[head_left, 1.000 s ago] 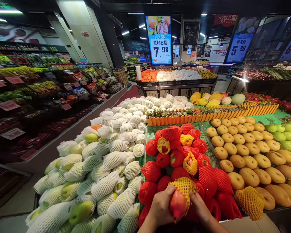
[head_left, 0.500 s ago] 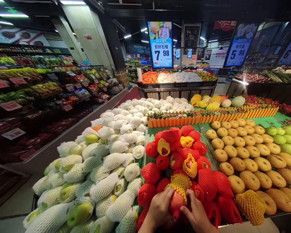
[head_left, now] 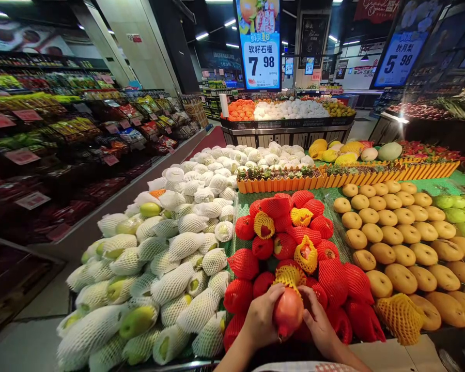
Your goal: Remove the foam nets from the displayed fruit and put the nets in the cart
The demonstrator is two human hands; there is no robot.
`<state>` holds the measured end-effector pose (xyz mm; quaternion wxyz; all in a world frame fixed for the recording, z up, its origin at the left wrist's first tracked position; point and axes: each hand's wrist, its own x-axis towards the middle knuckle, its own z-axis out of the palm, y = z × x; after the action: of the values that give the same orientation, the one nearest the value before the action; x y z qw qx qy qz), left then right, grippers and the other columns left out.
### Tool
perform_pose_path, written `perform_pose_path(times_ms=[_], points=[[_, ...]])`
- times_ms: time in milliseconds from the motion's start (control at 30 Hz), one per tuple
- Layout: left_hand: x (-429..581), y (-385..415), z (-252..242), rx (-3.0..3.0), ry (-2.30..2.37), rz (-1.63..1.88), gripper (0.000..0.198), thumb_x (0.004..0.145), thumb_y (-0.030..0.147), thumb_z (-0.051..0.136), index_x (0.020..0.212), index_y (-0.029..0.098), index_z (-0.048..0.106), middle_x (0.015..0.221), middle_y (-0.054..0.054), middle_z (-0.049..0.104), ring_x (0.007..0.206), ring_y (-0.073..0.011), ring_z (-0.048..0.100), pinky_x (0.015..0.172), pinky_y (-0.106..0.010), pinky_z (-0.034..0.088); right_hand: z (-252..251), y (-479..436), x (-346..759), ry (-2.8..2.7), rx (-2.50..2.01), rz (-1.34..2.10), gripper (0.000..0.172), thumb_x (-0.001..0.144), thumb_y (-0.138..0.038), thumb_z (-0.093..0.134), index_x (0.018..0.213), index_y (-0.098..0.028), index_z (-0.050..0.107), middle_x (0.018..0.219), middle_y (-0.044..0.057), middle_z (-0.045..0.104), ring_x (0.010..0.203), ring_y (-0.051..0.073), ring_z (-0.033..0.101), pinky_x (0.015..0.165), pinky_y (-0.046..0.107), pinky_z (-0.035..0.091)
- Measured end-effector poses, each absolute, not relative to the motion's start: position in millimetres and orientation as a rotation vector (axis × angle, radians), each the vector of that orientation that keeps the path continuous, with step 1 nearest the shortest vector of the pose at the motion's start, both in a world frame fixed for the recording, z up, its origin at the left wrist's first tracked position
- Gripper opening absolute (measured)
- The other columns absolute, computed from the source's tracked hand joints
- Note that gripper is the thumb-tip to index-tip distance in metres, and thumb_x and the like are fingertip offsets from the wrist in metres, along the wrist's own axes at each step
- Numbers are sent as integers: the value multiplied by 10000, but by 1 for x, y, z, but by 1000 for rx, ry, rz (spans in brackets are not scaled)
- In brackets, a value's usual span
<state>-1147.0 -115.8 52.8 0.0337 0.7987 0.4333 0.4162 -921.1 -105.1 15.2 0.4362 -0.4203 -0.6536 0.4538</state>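
Note:
A bare red pomegranate [head_left: 289,309] sits between my two hands, its crown pointing down toward me. My left hand [head_left: 262,316] wraps round its left side. On the other side my right hand [head_left: 318,319] has its fingers against the fruit and the yellow foam net [head_left: 290,275], which covers the far end of the pomegranate. Both hands are just above a heap of pomegranates in red foam nets [head_left: 333,281], a few with yellow nets [head_left: 306,254] among them.
Net-wrapped pale green fruit [head_left: 174,284] is piled on the left. Rows of brown pears [head_left: 405,279] lie on the right, with a loose yellow foam net [head_left: 401,318] at the front edge. An orange planter fence [head_left: 281,184] runs behind, below a price screen [head_left: 259,51].
The yellow net has slid back toward the pomegranate's far end, baring more of the red skin. The fruit and hands appear slightly higher, and the view has tilted down.

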Motion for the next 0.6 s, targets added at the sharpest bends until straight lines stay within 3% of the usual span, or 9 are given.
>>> perform_pose_path(times_ms=[100, 300, 600], points=[[-1141, -116, 53, 2392, 1273, 1266, 894, 733, 455, 893, 1488, 208, 482, 1321, -173, 764, 1160, -334, 791, 970, -407, 678, 11, -107, -920, -1571, -999, 1226, 574, 1028, -657, 505, 1436, -265, 605, 1430, 141, 701, 1321, 317, 672, 1132, 459, 551], [-1141, -115, 44, 2237, 1385, 1129, 894, 666, 258, 890, 1469, 221, 499, 1424, -181, 690, 1271, -356, 732, 1015, -454, 660, 22, -101, -925, -1459, -1147, 1210, 463, 1027, -619, 546, 1304, -291, 719, 1352, 116, 762, 1307, 304, 694, 1158, 484, 544], [-1142, -115, 43, 2222, 1404, 1059, 933, 643, 117, 834, 1514, 247, 526, 1503, -173, 641, 1314, -356, 701, 1060, -462, 637, 27, -95, -924, -1415, -1253, 1021, 387, 1002, -548, 587, 1087, -228, 787, 1102, 128, 824, 1068, 295, 776, 969, 428, 631]])
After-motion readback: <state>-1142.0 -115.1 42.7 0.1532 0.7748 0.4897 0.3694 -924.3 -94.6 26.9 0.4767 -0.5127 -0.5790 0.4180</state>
